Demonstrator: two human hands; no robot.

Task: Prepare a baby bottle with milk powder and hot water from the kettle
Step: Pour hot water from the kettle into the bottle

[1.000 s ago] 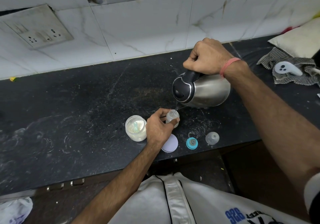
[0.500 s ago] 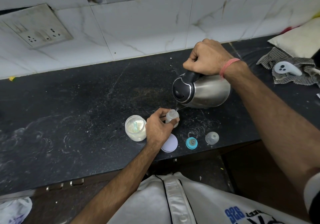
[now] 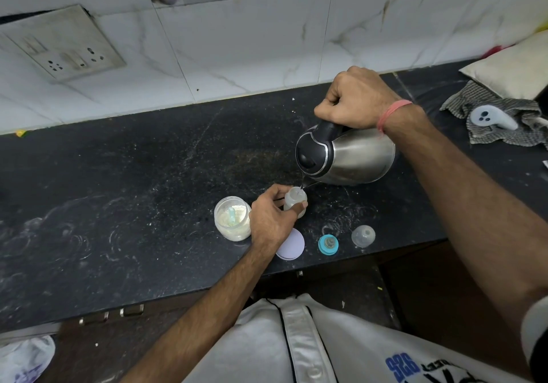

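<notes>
Pour step was in hand: right hand (image 3: 357, 98) had its grip closed round the black handle of the tilted stainless-steel kettle w/ black lid (image 3: 345, 155), spout angled down-left, a thin stream of water running from it to the mouth of the small clear plastic baby bottle (image 3: 295, 200). Bottle stood upright on the black speckled stone desk (image 3: 133, 198), steadied by left hand (image 3: 271, 219), thumb and fingers curled round its body. Just left of it, touching that hand, sat the open clear jar of white milk powder w/ a pale blue scoop inside (image 3: 232, 222). Near the front edge lay a lilac round lid (image 3: 292, 246), a teal screw ring w/ teat (image 3: 328, 244) and a clear domed cap (image 3: 363, 236), apart from each other. Fill level couldn't be read. Next move probably calls for righting the kettle at the wanted level w/o splashing the fingers, then fitting ring and cap.
</notes>
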